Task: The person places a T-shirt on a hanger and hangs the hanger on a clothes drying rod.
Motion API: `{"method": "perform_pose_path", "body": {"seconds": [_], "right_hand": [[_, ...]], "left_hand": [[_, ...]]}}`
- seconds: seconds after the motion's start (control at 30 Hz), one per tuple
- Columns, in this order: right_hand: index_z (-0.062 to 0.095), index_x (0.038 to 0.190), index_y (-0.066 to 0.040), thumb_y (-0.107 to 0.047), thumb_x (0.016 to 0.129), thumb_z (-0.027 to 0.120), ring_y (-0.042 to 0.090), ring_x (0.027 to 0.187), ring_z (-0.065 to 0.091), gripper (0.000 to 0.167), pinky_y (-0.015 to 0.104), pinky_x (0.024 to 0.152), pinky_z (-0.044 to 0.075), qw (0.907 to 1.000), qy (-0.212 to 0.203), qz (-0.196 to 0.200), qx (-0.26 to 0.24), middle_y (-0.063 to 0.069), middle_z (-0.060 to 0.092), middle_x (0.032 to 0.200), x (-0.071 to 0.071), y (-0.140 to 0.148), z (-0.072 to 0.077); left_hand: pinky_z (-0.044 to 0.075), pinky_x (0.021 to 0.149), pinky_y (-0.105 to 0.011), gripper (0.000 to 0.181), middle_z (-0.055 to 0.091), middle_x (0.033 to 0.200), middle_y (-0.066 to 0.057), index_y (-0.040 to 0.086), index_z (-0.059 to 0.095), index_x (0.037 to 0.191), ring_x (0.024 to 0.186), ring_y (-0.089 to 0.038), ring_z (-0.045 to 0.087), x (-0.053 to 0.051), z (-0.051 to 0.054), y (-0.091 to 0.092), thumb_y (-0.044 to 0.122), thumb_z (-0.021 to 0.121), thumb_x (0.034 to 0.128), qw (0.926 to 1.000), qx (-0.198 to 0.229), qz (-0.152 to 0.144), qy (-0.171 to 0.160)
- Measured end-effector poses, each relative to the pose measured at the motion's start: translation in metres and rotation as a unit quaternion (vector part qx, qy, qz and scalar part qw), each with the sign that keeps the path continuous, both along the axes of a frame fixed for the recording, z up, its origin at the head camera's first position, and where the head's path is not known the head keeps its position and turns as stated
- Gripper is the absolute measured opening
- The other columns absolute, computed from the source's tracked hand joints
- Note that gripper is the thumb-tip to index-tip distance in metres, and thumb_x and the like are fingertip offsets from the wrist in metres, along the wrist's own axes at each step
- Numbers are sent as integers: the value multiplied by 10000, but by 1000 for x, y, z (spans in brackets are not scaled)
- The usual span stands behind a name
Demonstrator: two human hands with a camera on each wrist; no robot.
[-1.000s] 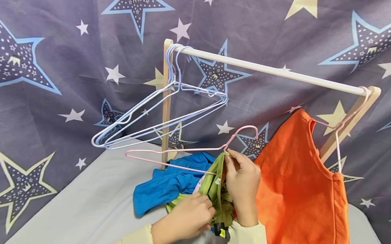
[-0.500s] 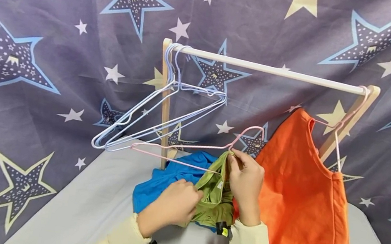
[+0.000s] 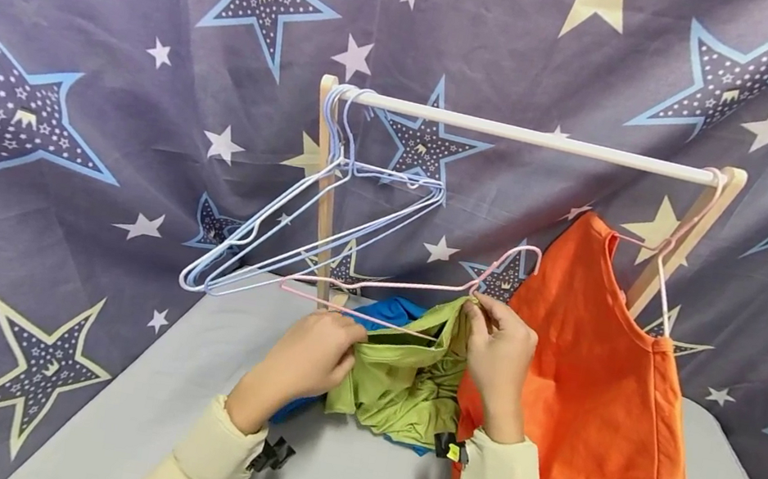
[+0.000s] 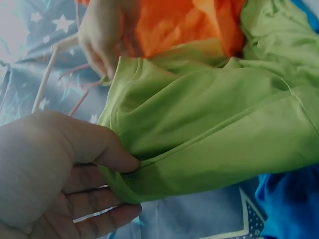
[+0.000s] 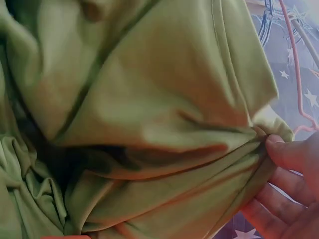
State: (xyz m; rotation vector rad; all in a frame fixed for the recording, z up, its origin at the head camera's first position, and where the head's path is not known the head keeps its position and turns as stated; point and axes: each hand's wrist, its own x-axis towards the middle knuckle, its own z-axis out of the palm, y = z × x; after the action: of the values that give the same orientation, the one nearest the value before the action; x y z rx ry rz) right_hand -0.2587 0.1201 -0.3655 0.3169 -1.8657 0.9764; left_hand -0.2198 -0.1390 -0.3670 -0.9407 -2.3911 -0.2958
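A light green garment (image 3: pixel 399 387) is spread between both hands, its hemmed opening stretched wide. My left hand (image 3: pixel 311 353) pinches the left end of that edge; in the left wrist view the thumb presses the cloth (image 4: pixel 209 144) from above, with fingers beneath. At the opposite end, my right hand (image 3: pixel 500 360) pinches the edge just below the hook of a pink wire hanger (image 3: pixel 407 285). One arm of the hanger lies out to the left above the cloth, while its other side is hidden by the garment and right hand. Bunched blue cloth (image 3: pixel 391 311) lies behind.
A white rod (image 3: pixel 541 137) on wooden posts spans the back. Several pale blue hangers (image 3: pixel 274 229) hang at its left end. An orange sleeveless top (image 3: pixel 598 404) hangs on a pink hanger at the right, close beside my right hand. Grey cloth covers the table (image 3: pixel 177 374).
My left hand has moved left and up, drawing the green garment's opening out over the blue cloth. The right hand and pink hanger have shifted slightly right.
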Motion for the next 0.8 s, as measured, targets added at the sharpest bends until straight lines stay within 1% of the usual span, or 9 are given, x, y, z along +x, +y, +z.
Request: {"method": "perform_pose_path", "body": {"seconds": [0.07,0.13,0.2,0.27,0.4,0.53,0.67,0.73,0.8], "right_hand": [[814,992,-31,-19,852,816,238,757,756,140,270,692,568,10000,-19,-54,-57,107,783,904,0,2,0],[816,982,-36,-20,853,814,227,738,747,130,167,683,516,9998,-47,-122,-119,101,783,892,-1,4,0],[816,979,-32,-18,854,813,221,731,742,125,86,680,466,9997,-92,-141,-172,107,782,891,-2,7,0],[814,980,-27,-11,855,810,229,734,745,126,46,688,446,9995,-131,-141,-242,112,782,893,-2,9,0],[808,984,-15,10,849,806,246,741,750,137,57,681,471,9990,-176,-90,-400,121,780,897,-2,12,1],[807,983,-14,14,848,807,241,731,748,137,62,675,472,9989,-137,-49,-454,122,780,903,-2,13,1],[813,987,-26,5,855,806,244,750,753,136,39,704,457,9990,-79,-57,-445,125,781,918,-2,14,2],[814,989,-30,7,860,800,252,756,753,135,33,714,452,9989,-50,-58,-456,127,781,919,-2,15,2],[814,995,-32,8,864,793,249,759,751,139,31,721,449,9990,-54,-74,-449,126,781,918,-2,15,1]], "left_hand": [[430,606,-325,221,463,645,80,175,551,718,621,-126,471,-1,3,-5,-16,651,766,9997,191,-20,-124],[404,601,-311,238,451,649,76,179,532,716,623,-121,443,-2,5,-10,-23,642,776,9992,323,3,-216],[412,598,-304,212,486,682,74,168,566,741,639,-118,450,-2,7,-14,-24,645,781,9988,435,21,-224],[433,606,-311,175,534,701,63,147,615,780,650,-121,475,-2,9,-19,-25,648,785,9983,546,27,-183],[474,620,-318,159,641,774,26,101,705,874,687,-129,538,-2,13,-26,-27,652,795,9968,782,-5,-148],[518,669,-352,169,727,897,-47,60,737,932,771,-179,637,-2,17,-34,-21,647,813,9948,1005,2,-137],[560,786,-417,138,742,966,-92,23,738,929,907,-251,702,-1,21,-40,-1,652,824,9923,1234,-13,65],[559,836,-435,124,740,973,-97,10,737,921,951,-270,705,0,23,-42,7,653,830,9910,1336,-11,104],[560,857,-439,124,739,979,-100,-1,739,920,973,-272,707,1,24,-44,0,656,829,9891,1468,-57,135]]}}
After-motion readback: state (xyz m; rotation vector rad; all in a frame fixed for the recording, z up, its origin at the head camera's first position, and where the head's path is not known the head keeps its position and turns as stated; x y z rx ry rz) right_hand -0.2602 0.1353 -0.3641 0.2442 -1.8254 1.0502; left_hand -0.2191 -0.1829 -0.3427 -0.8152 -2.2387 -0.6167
